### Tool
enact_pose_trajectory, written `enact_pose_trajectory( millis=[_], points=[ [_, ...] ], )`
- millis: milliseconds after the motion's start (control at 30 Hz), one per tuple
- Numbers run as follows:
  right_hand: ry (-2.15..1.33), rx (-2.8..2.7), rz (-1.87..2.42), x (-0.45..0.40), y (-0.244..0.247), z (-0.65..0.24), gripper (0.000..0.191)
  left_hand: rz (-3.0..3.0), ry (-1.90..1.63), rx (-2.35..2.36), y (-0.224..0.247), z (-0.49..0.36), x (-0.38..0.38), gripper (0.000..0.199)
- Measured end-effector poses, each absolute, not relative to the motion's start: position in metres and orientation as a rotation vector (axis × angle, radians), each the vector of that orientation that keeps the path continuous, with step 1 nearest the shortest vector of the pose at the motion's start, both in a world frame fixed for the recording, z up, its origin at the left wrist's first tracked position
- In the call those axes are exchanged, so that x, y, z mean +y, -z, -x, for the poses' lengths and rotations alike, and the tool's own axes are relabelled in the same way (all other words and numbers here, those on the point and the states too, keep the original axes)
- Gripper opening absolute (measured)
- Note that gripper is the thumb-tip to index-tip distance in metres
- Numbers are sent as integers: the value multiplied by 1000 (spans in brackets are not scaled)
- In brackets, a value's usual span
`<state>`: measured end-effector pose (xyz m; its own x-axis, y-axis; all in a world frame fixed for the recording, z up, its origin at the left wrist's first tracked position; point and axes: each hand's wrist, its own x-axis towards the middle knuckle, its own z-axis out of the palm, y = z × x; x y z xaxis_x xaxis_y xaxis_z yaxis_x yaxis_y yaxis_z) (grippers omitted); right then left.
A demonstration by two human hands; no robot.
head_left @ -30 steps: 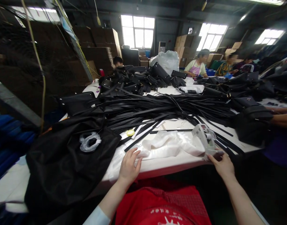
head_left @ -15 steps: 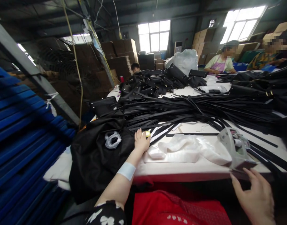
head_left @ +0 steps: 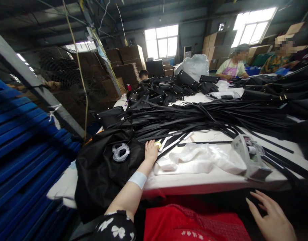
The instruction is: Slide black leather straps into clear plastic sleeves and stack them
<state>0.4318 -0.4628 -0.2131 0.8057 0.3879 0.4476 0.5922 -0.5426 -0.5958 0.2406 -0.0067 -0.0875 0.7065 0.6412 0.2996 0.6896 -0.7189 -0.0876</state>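
Observation:
My left hand (head_left: 151, 151) reaches over the near edge of the table, its fingers curled at a small round yellow thing (head_left: 158, 144) whose kind I cannot make out. Black straps with white strips (head_left: 171, 144) lie just right of it. To its left, a coil of clear tubing or cord (head_left: 121, 152) rests on black cloth (head_left: 98, 170). My right hand (head_left: 271, 214) hangs in front of the table edge at lower right, fingers apart and holding nothing. Nearest to it on the table is a grey tape dispenser-like device (head_left: 249, 157).
White plastic sheeting (head_left: 196, 159) lies along the table's front. Behind it spreads a long heap of black straps (head_left: 206, 115), then piled black bags (head_left: 159, 88). Blue stacked panels (head_left: 25, 150) and a slanted metal post (head_left: 60, 112) stand left. Co-workers (head_left: 233, 65) sit across at right.
My right hand has dropped slightly down and away from the grey device. My left hand stays at the yellow thing, with its fingers drawn a little closer around it. The view has shifted slightly.

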Motion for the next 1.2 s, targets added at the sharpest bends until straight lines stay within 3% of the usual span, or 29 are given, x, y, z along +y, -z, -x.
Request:
enact_pose_trajectory(
  millis=[567,833,1100,1200],
  points=[
    [176,-720,2173,-465,216,-418,37,2886,579,-843,62,-281,-40,20],
    [162,-738,2140,-468,213,-411,33,3004,391,-718,71,-319,-71,17],
    [159,-767,2132,-475,212,-410,33,3027,224,-696,61,-354,-107,48],
    [194,-785,2124,-474,208,-408,32,3067,72,-676,69,-356,-118,37]
  ],
)
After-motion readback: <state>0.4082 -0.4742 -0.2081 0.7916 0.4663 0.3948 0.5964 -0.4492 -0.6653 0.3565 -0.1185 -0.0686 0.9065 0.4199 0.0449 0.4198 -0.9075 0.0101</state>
